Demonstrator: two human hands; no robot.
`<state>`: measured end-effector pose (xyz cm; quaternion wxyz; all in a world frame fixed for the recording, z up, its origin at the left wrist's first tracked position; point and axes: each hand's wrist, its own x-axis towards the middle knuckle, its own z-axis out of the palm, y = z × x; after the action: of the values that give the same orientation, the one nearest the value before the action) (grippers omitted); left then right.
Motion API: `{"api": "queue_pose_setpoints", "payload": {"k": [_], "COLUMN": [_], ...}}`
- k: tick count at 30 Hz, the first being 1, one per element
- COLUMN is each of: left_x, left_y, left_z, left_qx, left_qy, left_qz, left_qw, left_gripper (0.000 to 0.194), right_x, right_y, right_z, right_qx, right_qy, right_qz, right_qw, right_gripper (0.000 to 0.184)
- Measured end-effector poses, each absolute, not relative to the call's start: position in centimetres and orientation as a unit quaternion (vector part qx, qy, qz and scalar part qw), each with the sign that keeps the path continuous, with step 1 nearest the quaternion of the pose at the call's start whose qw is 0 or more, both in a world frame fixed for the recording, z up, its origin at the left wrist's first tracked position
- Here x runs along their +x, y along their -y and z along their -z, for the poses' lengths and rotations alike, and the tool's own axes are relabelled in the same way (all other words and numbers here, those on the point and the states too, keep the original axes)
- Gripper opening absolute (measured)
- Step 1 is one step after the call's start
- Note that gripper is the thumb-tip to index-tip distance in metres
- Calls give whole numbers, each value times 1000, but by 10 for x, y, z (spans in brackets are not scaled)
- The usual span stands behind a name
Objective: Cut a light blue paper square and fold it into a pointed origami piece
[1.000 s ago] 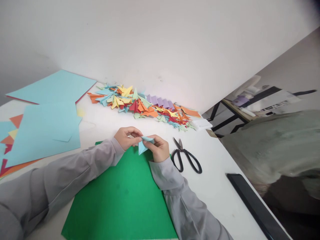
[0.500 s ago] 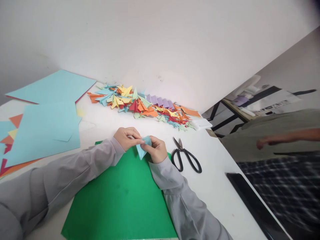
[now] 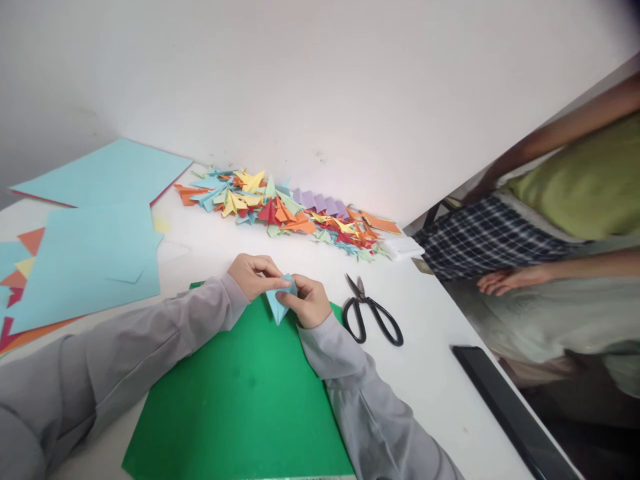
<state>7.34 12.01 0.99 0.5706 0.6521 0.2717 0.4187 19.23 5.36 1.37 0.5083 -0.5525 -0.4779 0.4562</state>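
Your left hand (image 3: pixel 254 275) and right hand (image 3: pixel 309 301) are both closed in a pinch on the small light-blue folded paper piece (image 3: pixel 277 300), held between them just above the far edge of the green sheet (image 3: pixel 240 393) on the white surface (image 3: pixel 430 347). Fingertips of both hands meet at its upper corner, while its pointed tip hangs down toward the green sheet. Because the piece is small and your grip covers most of it, a crease could run off line if 1 thumb slides, and thin paper pinched this hard may tear at the fold. The black scissors (image 3: pixel 373 313) lie just beside your right wrist with the blades pointing away; a sweep of your grey sleeve (image 3: pixel 350 373) could knock them. The heap of folded coloured pieces (image 3: pixel 290 213) sits well apart by the wall, and light-blue sheets (image 3: pixel 90 253) lie to your left. Another person's hand (image 3: pixel 495 281) rests near the surface's right edge, close enough that a bump could jog your fold.
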Motion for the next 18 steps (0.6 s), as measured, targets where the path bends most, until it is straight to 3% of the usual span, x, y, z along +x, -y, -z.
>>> {"api": "queue_pose_setpoints", "payload": {"k": [11, 18], "left_x": [72, 71], "left_y": [-118, -117], "left_z": [-19, -24], "left_qx": [638, 645], "left_qy": [-278, -289], "left_qz": [-407, -395], "left_qw": [592, 587], "left_gripper": [25, 38], "right_x": [192, 191], "right_y": [-54, -52], "right_z": [-13, -14], "right_qx": [-550, -549], "right_qy": [513, 506], "right_qz": [-441, -460], "right_qw": [490, 482], "right_gripper": [9, 7]}}
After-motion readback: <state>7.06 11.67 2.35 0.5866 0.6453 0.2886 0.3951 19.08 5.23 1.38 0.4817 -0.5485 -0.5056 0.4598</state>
